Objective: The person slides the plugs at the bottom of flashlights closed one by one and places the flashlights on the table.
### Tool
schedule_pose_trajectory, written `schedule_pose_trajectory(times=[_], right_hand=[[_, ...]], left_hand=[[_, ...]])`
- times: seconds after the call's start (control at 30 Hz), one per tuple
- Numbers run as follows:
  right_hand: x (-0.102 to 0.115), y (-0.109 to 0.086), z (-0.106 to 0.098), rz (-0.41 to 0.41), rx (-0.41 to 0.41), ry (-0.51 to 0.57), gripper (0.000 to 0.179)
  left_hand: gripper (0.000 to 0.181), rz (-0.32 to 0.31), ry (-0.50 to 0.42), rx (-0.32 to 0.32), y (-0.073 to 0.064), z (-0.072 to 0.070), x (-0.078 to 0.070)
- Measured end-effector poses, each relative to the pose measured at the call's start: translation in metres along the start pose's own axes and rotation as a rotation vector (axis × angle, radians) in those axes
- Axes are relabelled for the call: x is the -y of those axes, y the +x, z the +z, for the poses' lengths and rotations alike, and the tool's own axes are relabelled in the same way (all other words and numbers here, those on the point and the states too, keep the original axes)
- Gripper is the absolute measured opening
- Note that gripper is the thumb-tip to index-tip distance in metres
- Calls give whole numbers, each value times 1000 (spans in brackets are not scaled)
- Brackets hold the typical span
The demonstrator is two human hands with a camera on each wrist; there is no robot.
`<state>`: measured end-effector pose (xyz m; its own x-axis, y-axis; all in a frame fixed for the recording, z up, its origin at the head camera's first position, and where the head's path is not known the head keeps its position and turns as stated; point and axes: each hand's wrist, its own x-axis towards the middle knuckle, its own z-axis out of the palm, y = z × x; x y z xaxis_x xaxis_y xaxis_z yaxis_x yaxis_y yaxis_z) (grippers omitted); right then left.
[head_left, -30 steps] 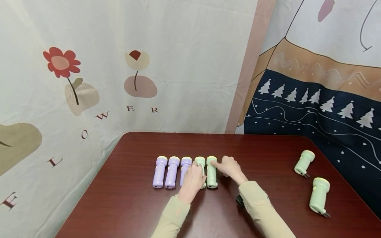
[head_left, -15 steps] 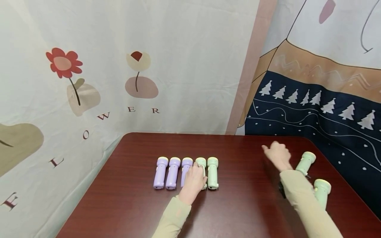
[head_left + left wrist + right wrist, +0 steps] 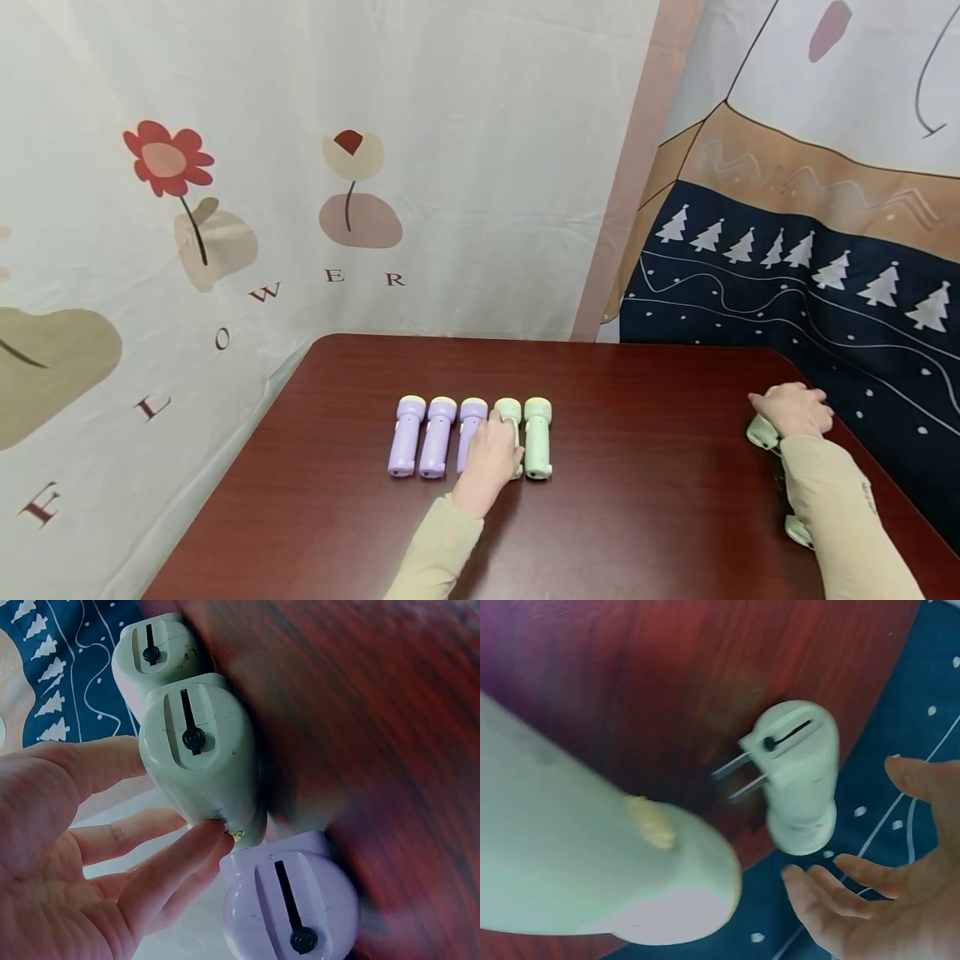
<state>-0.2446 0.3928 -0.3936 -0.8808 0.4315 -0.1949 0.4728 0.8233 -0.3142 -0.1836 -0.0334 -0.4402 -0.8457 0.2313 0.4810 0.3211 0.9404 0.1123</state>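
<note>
A row of flashlights lies on the table: purple ones [image 3: 406,437] on the left and two green ones on the right. My left hand [image 3: 491,454] holds the inner green flashlight [image 3: 202,750], its thumb on one side and fingertips on the other. Against it lies the outer green flashlight [image 3: 537,437]. At the table's right side, my right hand [image 3: 797,408] hovers over a small green flashlight [image 3: 802,772] with two metal prongs sticking out. In the right wrist view its fingers are spread and apart from that flashlight. The sleeve mostly hides another green flashlight [image 3: 798,532] nearer me.
The dark red table [image 3: 637,500] has its right edge close beyond the right hand. A white curtain with flower prints [image 3: 480,167] hangs behind, and a navy cloth with white trees [image 3: 750,283] hangs at the right.
My right hand has left the outer green flashlight in the row and travelled right to the far green flashlight. The left hand stays at the row.
</note>
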Motion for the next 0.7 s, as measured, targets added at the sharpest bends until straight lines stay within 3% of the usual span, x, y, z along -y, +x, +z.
schedule_pose_trajectory(times=[0.27,0.53,0.7], right_hand=[[-14,-3,3,2,66,44,76],[-23,1,9,-24,68,83,62],[-27,4,14,-15,61,105,64]], left_hand=[[29,-19,3,17,1,-1,-2],[29,-7,37,-8,0,1,-3],[29,-9,30,-2,0,1,-3]])
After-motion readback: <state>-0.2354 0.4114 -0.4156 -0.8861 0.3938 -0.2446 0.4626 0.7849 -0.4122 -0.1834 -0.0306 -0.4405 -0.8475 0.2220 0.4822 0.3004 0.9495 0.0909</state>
